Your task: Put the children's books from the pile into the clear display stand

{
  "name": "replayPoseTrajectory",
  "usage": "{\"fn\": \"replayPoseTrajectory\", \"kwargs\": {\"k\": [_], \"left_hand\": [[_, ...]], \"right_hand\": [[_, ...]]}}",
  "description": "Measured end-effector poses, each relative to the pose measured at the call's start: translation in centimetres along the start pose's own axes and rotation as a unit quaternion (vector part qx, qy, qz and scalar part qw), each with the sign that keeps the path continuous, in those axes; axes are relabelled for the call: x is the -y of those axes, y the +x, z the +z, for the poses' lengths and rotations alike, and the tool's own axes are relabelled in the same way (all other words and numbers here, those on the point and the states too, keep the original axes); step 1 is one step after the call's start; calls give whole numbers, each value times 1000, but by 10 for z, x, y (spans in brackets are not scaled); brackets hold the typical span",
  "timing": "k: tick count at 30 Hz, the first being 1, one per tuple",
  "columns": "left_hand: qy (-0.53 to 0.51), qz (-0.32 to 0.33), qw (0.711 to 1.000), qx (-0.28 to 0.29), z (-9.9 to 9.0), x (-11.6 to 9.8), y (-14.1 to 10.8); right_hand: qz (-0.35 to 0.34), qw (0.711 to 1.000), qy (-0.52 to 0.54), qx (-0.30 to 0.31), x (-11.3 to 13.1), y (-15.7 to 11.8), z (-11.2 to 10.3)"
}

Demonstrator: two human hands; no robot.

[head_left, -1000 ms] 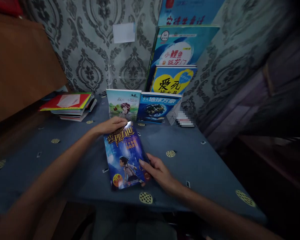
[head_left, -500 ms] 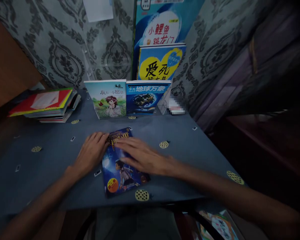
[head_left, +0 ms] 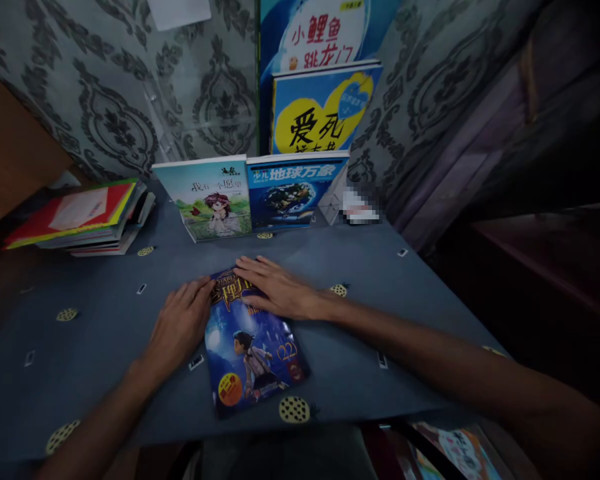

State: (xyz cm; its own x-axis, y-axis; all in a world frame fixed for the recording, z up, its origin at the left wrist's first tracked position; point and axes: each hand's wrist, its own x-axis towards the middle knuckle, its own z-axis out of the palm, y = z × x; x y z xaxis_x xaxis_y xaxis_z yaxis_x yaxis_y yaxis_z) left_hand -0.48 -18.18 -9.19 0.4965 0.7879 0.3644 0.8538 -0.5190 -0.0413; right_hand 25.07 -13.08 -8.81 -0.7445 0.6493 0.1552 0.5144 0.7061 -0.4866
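Note:
A dark blue comic-style paperback book [head_left: 255, 353] lies face up, slightly turned, on the tablecloth near the front edge. My right hand [head_left: 285, 290] rests flat across the upper part of its cover, fingers stretched out, hiding part of the yellow title. Beside the book's upper left edge is my left hand [head_left: 183, 320], palm down with fingers extended. Its fingertips touch that edge. Neither hand grips anything.
Behind, a pale green book [head_left: 215, 200] and a blue earth book [head_left: 293, 193] stand upright in a clear stand. Taller ones rise behind: a yellow-heart book [head_left: 325, 110] and a teal book [head_left: 325, 33]. A stack of books [head_left: 90, 213] lies left. A curtain [head_left: 460, 127] hangs right.
My right hand has slid up the cover toward the book's top edge, uncovering the number on its right side. The left hand stays at the left edge. The camera view has shifted slightly.

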Motion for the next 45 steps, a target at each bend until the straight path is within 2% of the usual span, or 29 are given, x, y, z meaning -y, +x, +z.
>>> {"fn": "replayPoseTrajectory", "kwargs": {"k": [6, 9, 12, 17, 21, 25, 28, 34, 37, 40, 43, 45], "left_hand": [[-12, 8, 1000, 25, -10, 4, 5], [-28, 24, 998, 44, -17, -5, 6], [-69, 70, 994, 55, -24, -33, -2], [-120, 160, 977, 79, -32, -97, -24], [-119, 172, 975, 80, -33, -120, -30], [-107, 166, 977, 82, -33, -121, -29], [-94, 184, 975, 77, -33, -116, -29], [-101, 253, 955, 115, -39, -80, -26], [-93, 232, 964, 92, -42, -63, -36], [-75, 172, 981, 54, -40, -61, -54], [-70, 134, 988, 26, -35, -68, -68], [-72, 116, 990, 14, -32, -73, -73]], "right_hand": [[5, 1000, -7, -25, -12, -1, 5], [2, 999, -17, -27, -15, 0, 8], [-6, 999, -22, -37, -17, 1, 10], [-16, 998, -25, -49, -16, 1, 11], [-20, 998, -29, -46, -18, 3, 11], [-17, 998, -35, -45, -17, 4, 12], [-8, 998, -51, -48, -12, 4, 9], [88, 985, -121, -86, 5, -7, -7], [124, 970, -173, -116, 11, -13, -12], [71, 974, -183, -116, 21, -12, -8], [-73, 986, -143, -42, 37, 0, 6], [-136, 984, -116, 3, 45, 14, 15]]}}
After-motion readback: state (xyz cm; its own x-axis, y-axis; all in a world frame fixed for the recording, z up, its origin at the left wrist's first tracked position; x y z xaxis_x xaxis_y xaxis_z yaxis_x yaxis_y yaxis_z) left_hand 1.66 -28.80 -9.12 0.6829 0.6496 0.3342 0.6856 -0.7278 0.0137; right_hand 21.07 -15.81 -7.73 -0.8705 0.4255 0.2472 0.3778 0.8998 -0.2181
